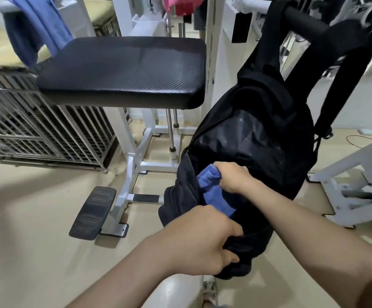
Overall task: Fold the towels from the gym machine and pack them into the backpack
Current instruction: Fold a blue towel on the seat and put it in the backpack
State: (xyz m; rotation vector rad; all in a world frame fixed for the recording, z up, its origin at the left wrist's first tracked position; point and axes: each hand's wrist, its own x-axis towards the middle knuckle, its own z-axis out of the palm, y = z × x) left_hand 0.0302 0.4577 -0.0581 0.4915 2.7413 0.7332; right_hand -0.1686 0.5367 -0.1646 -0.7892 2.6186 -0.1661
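A black backpack [254,138] hangs by its straps from a padded black bar of the gym machine at the upper right, its main compartment unzipped. My right hand [231,177] grips a folded blue towel [214,196] that sits partly inside the opening. My left hand [200,241] grips the backpack's near edge at the bottom of the opening. Another blue towel [40,23] hangs over a white bar at the upper left, and a pink cloth [180,4] hangs at the top centre.
The machine's black padded seat [122,70] stands left of the backpack on a white frame [133,165] with a black footplate [93,212]. A metal wire cage [36,127] sits at the left. More white machine parts [354,181] lie to the right.
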